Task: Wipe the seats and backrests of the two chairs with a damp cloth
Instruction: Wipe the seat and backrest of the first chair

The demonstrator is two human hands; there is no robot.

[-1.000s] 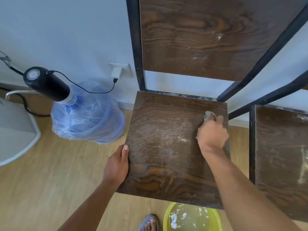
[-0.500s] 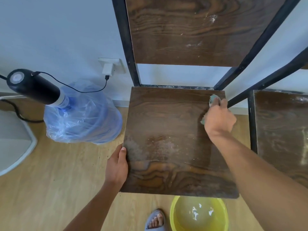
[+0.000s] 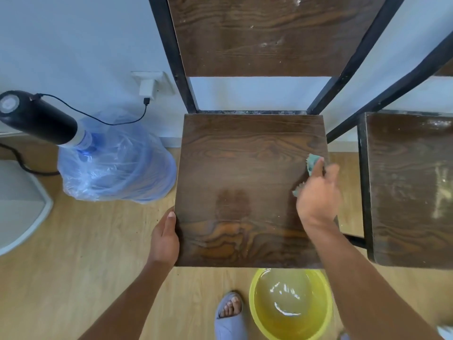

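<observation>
A dark wooden chair seat (image 3: 245,173) on a black metal frame fills the middle; its backrest (image 3: 257,35) rises behind with white specks on it. My right hand (image 3: 318,195) presses a pale green cloth (image 3: 313,161) flat against the seat's right edge. My left hand (image 3: 165,238) grips the seat's left front edge. The seat looks damp, with a dull patch near its centre. A second chair seat (image 3: 411,192) stands to the right, streaked with white dust.
A yellow basin (image 3: 255,298) of water sits on the wooden floor under the seat's front edge, beside my sandalled foot (image 3: 230,315). A blue water jug (image 3: 115,168) with a black pump and a plugged-in cable stands left, against the wall.
The view has shifted so the seat sits higher and nearer. My right hand with the cloth has slid back from the seat's far right corner along the right edge. The white dust on the seat has gone.
</observation>
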